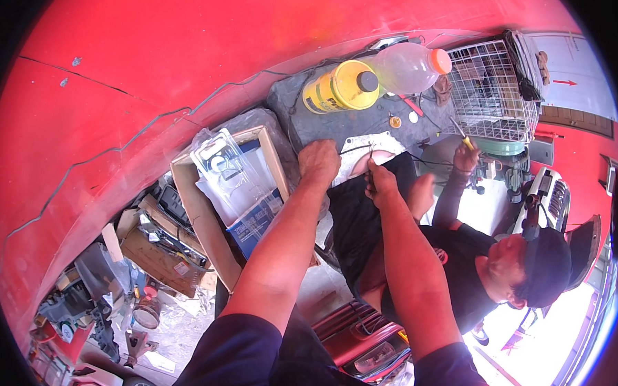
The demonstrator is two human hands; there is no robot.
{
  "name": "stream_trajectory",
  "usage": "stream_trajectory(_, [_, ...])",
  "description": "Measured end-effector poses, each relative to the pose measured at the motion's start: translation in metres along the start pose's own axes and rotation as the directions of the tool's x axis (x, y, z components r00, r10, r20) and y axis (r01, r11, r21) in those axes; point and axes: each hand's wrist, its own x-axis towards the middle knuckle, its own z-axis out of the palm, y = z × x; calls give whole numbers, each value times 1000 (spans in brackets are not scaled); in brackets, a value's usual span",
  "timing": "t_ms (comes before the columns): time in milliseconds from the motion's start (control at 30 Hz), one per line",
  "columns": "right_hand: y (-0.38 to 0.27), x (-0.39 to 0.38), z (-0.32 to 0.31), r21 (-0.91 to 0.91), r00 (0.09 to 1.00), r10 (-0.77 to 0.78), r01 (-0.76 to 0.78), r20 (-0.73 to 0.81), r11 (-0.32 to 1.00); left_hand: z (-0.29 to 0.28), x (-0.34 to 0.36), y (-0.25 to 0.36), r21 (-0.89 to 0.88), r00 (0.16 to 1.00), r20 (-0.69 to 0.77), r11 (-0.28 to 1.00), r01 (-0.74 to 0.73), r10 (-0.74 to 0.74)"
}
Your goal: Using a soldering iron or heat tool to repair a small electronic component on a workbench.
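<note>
Two bottles point(341, 87) point(405, 66), one wire basket point(493, 90), one cardboard box point(205, 209).

Item: thin black wire point(356, 149), slack, curving along the edge of the grey table point(312, 124); one end pinched in my left hand point(319, 160). Item: slim dark tool point(370, 167), upright, gripped in my right hand point(380, 185).

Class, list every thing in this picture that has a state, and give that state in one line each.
Left hand: closed in a grip on a thin black wire.
Right hand: closed around a slim tool.
Yellow jug: lying on its side, capped.
Clear bottle: lying on its side, orange cap on.
Cardboard box: open.
</note>
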Motion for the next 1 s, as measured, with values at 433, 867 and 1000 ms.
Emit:
stream_trajectory(433, [1, 5, -1, -24, 1000, 7, -7, 8, 1000, 2, 1, -1, -2, 1000, -17, 1000, -10, 10])
stream_trajectory(867, [-1, -1, 1, -16, 1000, 10, -10, -4, 1000, -2, 0, 1, 17, 1000, 16, 1000, 17, -17])
stream_trajectory(1000, [-2, -3, 1, -13, 1000, 11, -11, -12, 1000, -2, -1, 2, 20, 1000, 19, 1000, 18, -19])
